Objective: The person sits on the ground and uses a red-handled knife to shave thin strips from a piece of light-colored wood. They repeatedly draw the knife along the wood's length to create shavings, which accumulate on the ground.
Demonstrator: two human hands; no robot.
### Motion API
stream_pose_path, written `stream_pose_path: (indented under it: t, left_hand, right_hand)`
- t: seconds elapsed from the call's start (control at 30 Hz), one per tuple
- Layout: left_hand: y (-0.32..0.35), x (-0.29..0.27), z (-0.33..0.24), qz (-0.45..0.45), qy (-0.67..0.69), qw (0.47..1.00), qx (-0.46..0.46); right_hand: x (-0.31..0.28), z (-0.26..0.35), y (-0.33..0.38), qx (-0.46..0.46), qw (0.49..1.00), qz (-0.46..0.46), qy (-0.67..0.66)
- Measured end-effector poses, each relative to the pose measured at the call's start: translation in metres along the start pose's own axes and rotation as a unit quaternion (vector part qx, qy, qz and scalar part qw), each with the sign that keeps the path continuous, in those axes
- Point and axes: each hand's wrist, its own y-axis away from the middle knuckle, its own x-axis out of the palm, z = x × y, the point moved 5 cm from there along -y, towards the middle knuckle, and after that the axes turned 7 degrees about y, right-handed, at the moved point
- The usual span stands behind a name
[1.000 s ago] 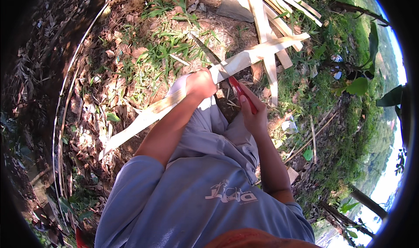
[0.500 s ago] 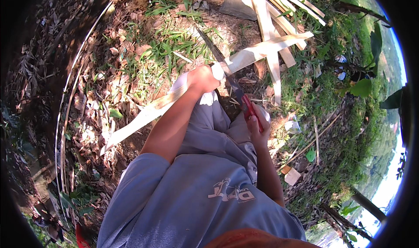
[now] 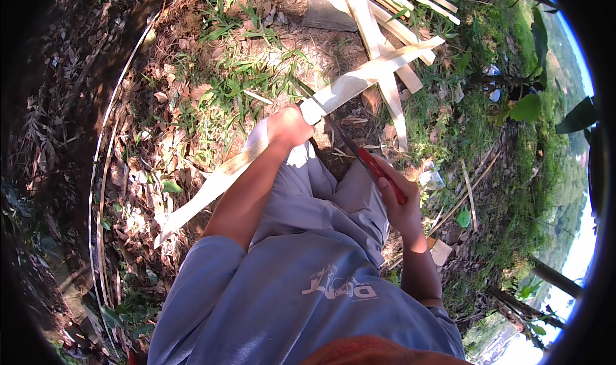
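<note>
My left hand [image 3: 289, 127] is closed round a long, pale wooden strip [image 3: 366, 75], which slants from the lower left to the upper right across my knees. In my right hand [image 3: 401, 204] is the red handle [image 3: 384, 175] of a saw with a long, narrow dark blade [image 3: 341, 134]. The blade lies across the strip just beyond my left fist, seen almost edge-on. Its teeth are too fine to make out. The strip's far end rests over another pale strip [image 3: 389, 98].
More pale strips [image 3: 410, 34] lie piled at the top, beside a flat grey stone [image 3: 328, 13]. Grass [image 3: 250, 69] and dry leaves cover the ground. A long thin bent strip [image 3: 106, 127] curves along the left. A small pale block [image 3: 439, 252] lies right of my right forearm.
My right hand has drawn the saw back toward me and to the right, so less blade shows beyond the strip. My left hand keeps its hold. The whole view has shifted slightly.
</note>
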Motion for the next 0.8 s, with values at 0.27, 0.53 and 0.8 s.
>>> stream_pose_path:
  t: [0.27,0.53,0.8]
  left_hand:
    - [0.004,-0.004,-0.003,0.012,0.002,1.0,-0.023]
    - [0.002,-0.011,-0.002,0.018,0.011,0.999,-0.033]
    - [0.003,-0.003,-0.001,0.006,0.008,0.999,-0.03]
  right_hand:
    - [0.109,-0.033,-0.118,-0.057,0.992,-0.056,-0.095]
    - [0.082,-0.112,-0.015,0.028,0.99,-0.056,-0.124]
    - [-0.05,-0.027,0.108,0.082,0.996,-0.022,-0.011]
